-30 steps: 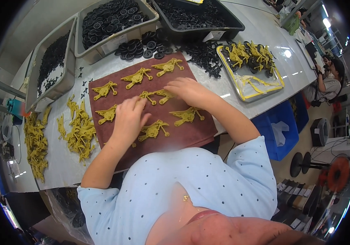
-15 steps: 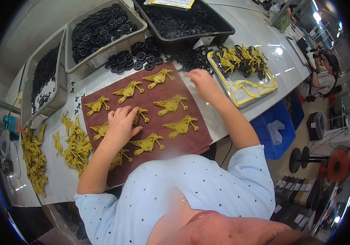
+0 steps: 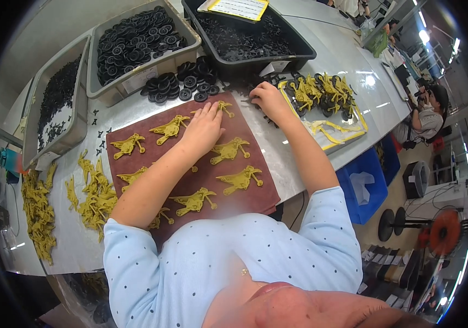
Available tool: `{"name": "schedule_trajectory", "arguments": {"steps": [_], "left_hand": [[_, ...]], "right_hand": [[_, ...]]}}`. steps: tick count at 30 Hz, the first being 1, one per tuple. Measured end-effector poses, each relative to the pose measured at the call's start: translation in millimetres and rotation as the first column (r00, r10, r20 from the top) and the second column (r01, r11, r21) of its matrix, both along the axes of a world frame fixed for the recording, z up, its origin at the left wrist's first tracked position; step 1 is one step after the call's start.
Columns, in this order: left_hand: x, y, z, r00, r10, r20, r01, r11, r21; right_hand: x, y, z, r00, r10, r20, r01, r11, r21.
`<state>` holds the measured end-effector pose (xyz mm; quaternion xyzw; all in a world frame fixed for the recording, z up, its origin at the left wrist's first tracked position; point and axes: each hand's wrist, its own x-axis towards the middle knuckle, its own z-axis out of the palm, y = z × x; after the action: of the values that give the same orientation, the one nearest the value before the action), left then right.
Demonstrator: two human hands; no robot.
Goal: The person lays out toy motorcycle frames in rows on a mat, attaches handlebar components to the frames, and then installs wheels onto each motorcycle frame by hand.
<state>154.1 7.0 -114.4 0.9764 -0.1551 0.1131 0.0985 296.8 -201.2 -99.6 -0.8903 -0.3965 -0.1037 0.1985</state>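
Rows of yellow plastic toy-frame parts, among them one at the right [image 3: 239,180], lie on a reddish-brown cloth [image 3: 261,191]. My left hand [image 3: 204,128] reaches over the cloth, fingers stretched out. Its fingertips rest at the farthest yellow part [image 3: 226,109], which they partly cover. To the right, my right hand [image 3: 269,101] is at a loose pile of small black parts [image 3: 239,90]. Its fingers are bent together in a pinch; what lies between them is too small to make out. My left forearm hides some yellow parts in the middle.
Grey bins of black wheels [image 3: 135,46] and small black pieces [image 3: 59,98] stand far left, with loose wheels [image 3: 190,82] nearby. A black bin [image 3: 245,54] stands at the back. Yellow parts are heaped at left [image 3: 94,191]. A tray [image 3: 343,136] holds yellow parts with wheels.
My left hand has moved from the middle of the cloth to the far yellow part. My right hand has lowered slightly toward the black pile, its fingers now pinched.
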Motion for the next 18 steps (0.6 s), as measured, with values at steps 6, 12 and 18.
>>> {"name": "schedule_trajectory", "arguments": {"steps": [6, 12, 18], "left_hand": [[-2.5, 5.4, -8.9, 0.998, -0.051, -0.042, 0.049, 0.998, -0.042], [-3.3, 8.4, -9.8, 0.997, -0.069, -0.022, 0.068, 0.996, -0.049], [-3.2, 8.5, -11.0, 0.998, -0.063, -0.032, 0.061, 0.996, -0.057]], "right_hand": [[21.0, -4.1, 11.9, 0.928, -0.089, -0.361, 0.227, 0.906, 0.358], [25.3, 0.4, 20.7, 0.64, 0.138, -0.756, 0.467, 0.711, 0.525], [2.3, 7.8, 38.1, 0.427, 0.408, -0.807, 0.538, 0.602, 0.59]]}}
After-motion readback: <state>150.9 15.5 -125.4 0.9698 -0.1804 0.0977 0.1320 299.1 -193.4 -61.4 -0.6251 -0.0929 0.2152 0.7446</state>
